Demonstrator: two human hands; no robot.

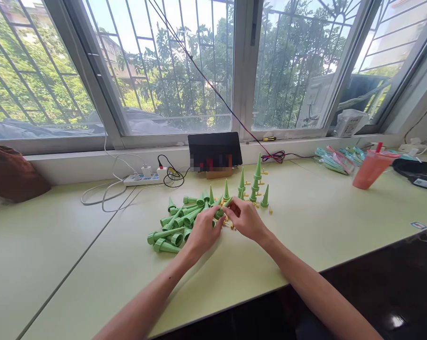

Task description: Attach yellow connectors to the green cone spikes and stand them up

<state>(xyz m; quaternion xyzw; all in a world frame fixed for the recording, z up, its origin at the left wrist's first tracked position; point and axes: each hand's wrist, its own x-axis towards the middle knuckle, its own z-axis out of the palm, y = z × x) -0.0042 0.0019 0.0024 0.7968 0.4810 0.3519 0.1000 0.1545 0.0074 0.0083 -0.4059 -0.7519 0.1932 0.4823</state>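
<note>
My left hand [203, 230] and my right hand [248, 220] meet over the table, fingers closed around one green plastic watering spike [227, 202]. Its tip points up to the right, and my fingers hide much of its body. Beside my left hand lies a loose heap of green watering spikes [180, 219], some showing their hollow capped ends. Small yellow valve pieces [232, 226] are scattered under and between my hands. Beyond my right hand stand several upright spikes [255, 184], some stacked, with yellow valves [264, 172] sticking out sideways.
A tablet [215, 150] leans near the window sill behind the spikes. To the left sits a power strip [142, 178] with trailing cables. At the right are a red cup with a straw [373, 169], plastic packets [336, 159] and a black cap [419, 172]. A brown bag [13, 172] is at far left.
</note>
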